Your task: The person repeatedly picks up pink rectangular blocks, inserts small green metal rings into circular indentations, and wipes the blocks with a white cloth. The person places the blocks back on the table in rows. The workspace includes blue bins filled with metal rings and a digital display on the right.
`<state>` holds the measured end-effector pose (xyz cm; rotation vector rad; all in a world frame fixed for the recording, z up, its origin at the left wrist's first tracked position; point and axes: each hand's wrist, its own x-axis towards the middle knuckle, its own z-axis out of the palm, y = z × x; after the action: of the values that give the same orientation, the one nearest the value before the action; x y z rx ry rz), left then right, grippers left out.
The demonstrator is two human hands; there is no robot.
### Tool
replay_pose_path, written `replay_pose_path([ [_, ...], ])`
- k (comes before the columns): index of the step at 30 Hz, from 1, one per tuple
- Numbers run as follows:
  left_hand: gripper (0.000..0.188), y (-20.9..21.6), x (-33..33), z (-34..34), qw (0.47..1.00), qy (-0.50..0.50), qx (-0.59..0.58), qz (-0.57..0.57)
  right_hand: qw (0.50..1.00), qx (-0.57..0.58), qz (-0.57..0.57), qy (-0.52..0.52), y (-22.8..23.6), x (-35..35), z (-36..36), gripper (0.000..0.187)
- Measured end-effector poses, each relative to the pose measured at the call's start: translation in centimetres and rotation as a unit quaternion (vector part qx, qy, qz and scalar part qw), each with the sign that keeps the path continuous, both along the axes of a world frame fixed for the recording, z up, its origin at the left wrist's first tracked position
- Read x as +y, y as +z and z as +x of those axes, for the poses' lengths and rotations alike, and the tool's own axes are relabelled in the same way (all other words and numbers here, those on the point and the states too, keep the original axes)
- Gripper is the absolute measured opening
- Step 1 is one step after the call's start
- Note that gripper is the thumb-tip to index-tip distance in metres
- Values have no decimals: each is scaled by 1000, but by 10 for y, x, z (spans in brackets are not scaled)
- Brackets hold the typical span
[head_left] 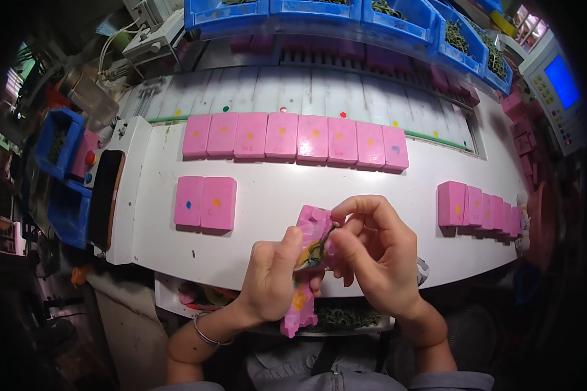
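Note:
My left hand [267,277] is closed around a pink rubber mold [299,318], with its thumb pressed on the near side. The mold is spread apart, its inner faces bare and stained yellow in places, and one flap hangs below the hand. In the opened cavity sits a thin dark green piece [316,253], which looks like a wax casting. My right hand [385,260] pinches the upper end of this piece between thumb and index finger, close against the mold. Its other fingers curl behind and are partly hidden.
Beyond my hands runs a row of pink mold blocks [282,135] with colored dots. Two more blocks [215,203] stand at left, several [474,207] at right. Blue bins [398,26] of green pieces line the back. A phone [107,195] rests at left; a tray of green pieces [349,317] lies below.

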<state>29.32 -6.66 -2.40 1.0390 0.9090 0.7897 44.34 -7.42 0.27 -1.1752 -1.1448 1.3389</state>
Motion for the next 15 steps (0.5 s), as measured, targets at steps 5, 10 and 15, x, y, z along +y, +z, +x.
replay_pose_path([
  [5,56,-2,3,-1,998,-7,24,56,988,-119,70,70,-3,-2,12,12],
  [10,57,8,8,-3,991,-28,-71,-106,990,-98,62,77,1,-4,11,12],
  [15,59,4,11,-3,989,-46,-83,-117,974,-187,92,88,8,-1,9,13],
])
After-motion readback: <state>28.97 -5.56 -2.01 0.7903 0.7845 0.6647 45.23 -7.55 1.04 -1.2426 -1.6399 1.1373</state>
